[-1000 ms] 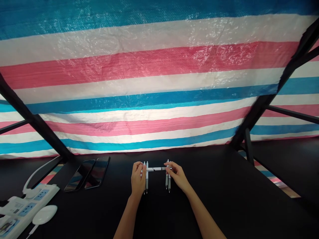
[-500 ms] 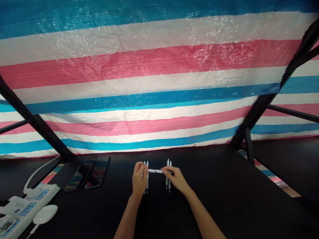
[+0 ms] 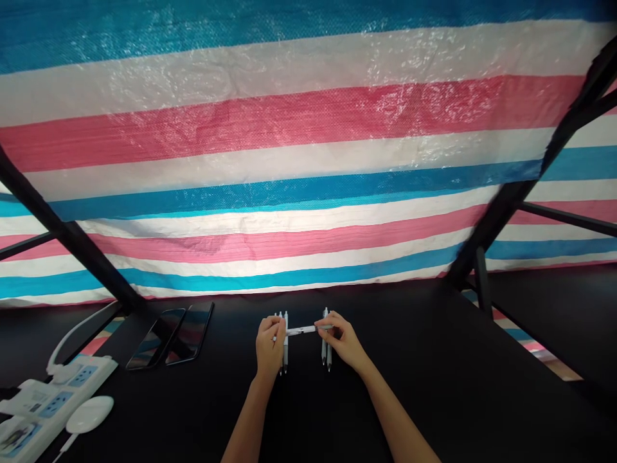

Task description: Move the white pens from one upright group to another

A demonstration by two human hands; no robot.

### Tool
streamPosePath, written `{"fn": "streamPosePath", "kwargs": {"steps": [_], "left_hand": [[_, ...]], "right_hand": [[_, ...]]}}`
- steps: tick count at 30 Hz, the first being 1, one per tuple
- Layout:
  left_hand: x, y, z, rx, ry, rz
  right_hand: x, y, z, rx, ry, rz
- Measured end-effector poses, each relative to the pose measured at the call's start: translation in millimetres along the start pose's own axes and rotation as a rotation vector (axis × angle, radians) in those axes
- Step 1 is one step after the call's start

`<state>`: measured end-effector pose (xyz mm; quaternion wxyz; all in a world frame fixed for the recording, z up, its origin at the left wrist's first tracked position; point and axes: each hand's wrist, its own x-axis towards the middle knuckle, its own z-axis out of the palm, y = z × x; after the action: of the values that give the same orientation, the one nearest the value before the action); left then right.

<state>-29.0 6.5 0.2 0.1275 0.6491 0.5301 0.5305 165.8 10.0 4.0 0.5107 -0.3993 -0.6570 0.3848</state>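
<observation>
A white pen lies level between my two hands, above the black table. Its left end is pinched by my left hand, and its right end is between the fingers of my right hand. Several upright-lying white pens rest side by side under and beside my left hand, partly covered by it. Two more pens lie parallel just left of my right hand, their tips toward me.
Two dark phones lie on the black table at the left. A white power strip and a round white charger are farther left. Black frame bars and a striped sheet stand behind.
The held pen has tilted slightly, its right end a little higher. The fingers of my right hand have shifted on it and lifted slightly.
</observation>
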Motion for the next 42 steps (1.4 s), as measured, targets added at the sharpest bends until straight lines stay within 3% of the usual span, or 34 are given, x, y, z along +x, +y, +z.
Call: {"fn": "streamPosePath", "kwargs": {"steps": [3,9,19,34,42], "left_hand": [[0.5,-0.1,-1.2,-0.009,0.010,-0.009],[0.0,5.0,-2.0,-0.044,0.016,-0.051],[0.2,-6.3,-2.1,0.000,0.070,-0.089],[-0.3,-12.5,-1.0,0.045,-0.016,-0.143],[-0.4,-16.4,-2.8,-0.001,0.016,-0.229]], "right_hand": [[0.2,1.6,-0.6,0.088,0.011,0.042],[0.7,3.4,-0.1,0.173,0.007,0.263],[-2.1,7.7,-1.6,0.174,0.029,0.210],[-3.5,10.9,-1.8,0.192,0.087,0.275],[-2.2,11.3,-3.0,0.259,0.261,0.275]]}}
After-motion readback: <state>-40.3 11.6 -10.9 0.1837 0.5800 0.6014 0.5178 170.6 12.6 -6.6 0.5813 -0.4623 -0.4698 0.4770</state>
